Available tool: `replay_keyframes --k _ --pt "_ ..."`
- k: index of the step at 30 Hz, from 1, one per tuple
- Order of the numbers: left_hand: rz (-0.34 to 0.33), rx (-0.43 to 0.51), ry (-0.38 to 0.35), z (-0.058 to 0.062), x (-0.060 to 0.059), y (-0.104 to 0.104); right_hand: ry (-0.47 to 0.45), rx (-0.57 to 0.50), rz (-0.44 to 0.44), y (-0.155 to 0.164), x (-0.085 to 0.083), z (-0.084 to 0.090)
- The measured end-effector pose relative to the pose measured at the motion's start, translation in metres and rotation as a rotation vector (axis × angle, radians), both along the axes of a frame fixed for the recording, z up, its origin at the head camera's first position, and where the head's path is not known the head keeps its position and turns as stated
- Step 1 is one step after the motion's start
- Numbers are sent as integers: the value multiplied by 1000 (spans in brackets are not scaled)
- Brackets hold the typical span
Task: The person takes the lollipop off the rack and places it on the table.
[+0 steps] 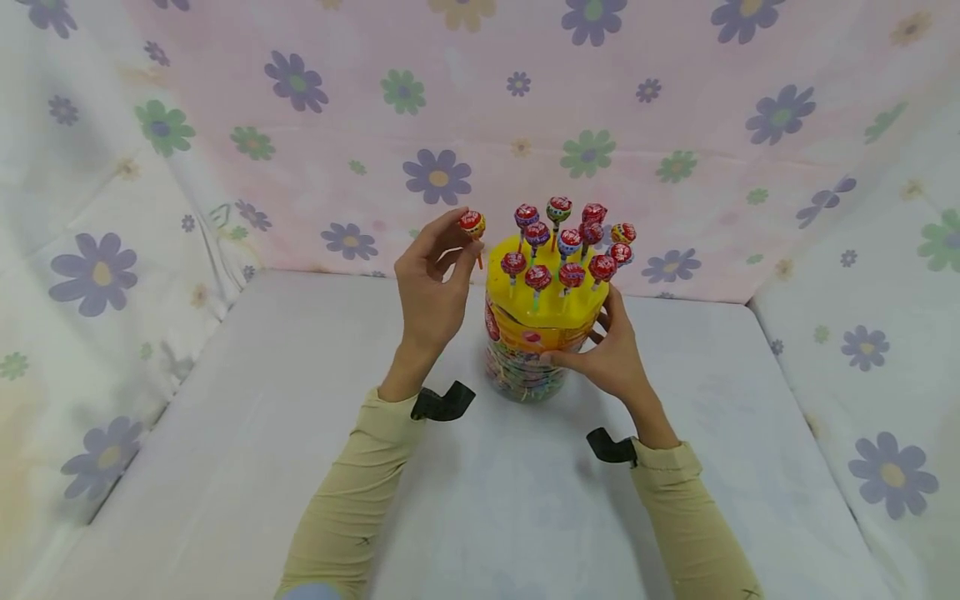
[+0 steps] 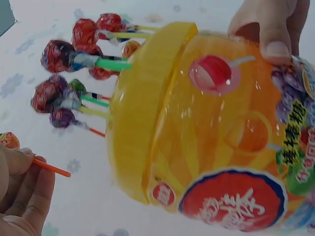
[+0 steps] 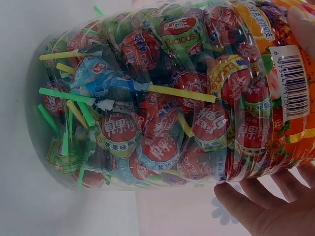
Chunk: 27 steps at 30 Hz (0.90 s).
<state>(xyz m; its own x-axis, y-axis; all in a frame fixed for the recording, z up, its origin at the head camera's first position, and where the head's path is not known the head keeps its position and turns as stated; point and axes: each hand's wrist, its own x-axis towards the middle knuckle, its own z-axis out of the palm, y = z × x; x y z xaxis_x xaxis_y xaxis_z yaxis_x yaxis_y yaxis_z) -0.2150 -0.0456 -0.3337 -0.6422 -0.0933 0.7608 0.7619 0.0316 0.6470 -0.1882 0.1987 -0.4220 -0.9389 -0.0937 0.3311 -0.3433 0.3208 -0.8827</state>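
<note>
The left hand (image 1: 433, 287) pinches a red-and-yellow wrapped lollipop (image 1: 472, 222) beside the yellow plastic lid (image 1: 501, 279), its thin orange stick (image 2: 53, 168) best aimed straight down, while the right hand (image 1: 611, 354), curled round the clear plastic jar (image 1: 521, 375), should brace it against tipping.

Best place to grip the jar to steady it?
Probably round the jar's side below the lid, from the right, where the right hand already holds it: the jar stands upright, its wall is rounded, and lollipops crowd the top.

The jar (image 3: 167, 103) looks clear, shiny plastic, its lid (image 2: 140, 108) glossy plastic, the backdrop (image 1: 495, 125) matt cloth.
</note>
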Motion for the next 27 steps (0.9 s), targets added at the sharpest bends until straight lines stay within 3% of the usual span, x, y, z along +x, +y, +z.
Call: replay_keyframes --k 6,12,20,27 --pt "8 8 -64 -10 -1 -14 4 -2 3 0 0 0" --pt "23 4 -143 -27 0 -22 -5 -15 4 0 2 3" --pt "42 6 -234 -56 0 -32 -14 -5 -4 0 1 2" --pt "62 37 -361 -85 -2 -45 -13 -7 -4 -1 2 2"
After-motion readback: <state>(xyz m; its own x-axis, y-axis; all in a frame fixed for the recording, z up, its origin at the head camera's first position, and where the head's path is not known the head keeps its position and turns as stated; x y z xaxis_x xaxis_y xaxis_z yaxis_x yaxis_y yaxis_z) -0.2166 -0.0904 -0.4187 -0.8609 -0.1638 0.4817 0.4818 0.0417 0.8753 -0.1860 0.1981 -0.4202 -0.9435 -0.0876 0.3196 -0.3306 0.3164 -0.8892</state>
